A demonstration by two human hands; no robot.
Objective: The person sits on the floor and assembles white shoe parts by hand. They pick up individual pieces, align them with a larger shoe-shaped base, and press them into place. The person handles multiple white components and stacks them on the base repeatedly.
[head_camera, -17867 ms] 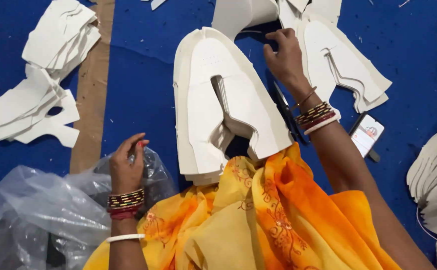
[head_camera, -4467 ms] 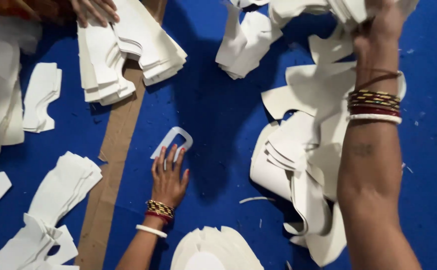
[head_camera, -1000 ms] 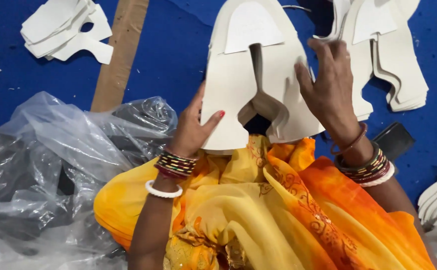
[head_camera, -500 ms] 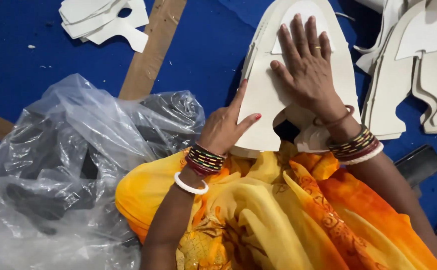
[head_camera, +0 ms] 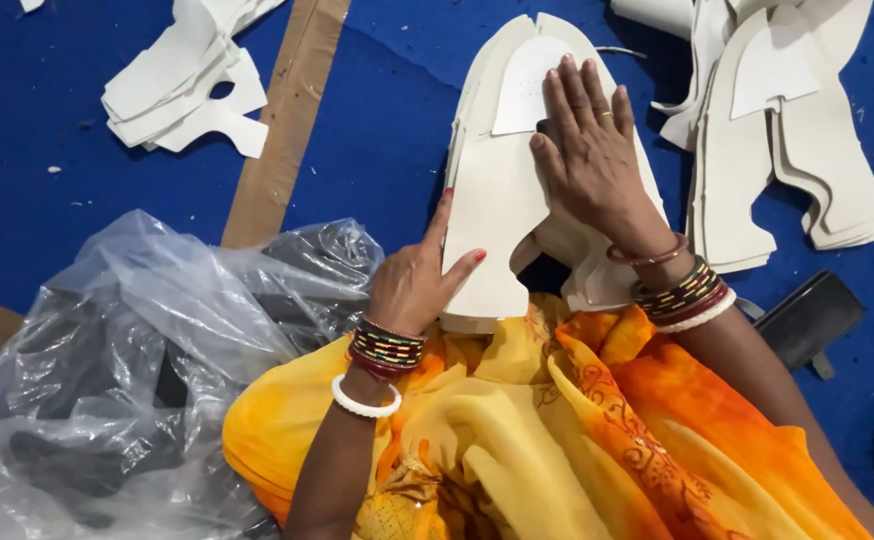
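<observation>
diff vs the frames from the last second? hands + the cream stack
Right hand slid from the stack's right edge onto its top and lies flat, fingers spread. Left hand stays at the left edge of the cream cut-piece stack. Plastic bag and right-side pile unchanged.

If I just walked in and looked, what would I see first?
First, the bright orange and yellow cloth at the bottom, over the person's lap. Just above it, the right hand lies flat on a tall stack of cream cut-out pieces in the middle, while the left hand touches its left edge. At lower left sits a big crumpled clear plastic bag on the blue floor.
</observation>
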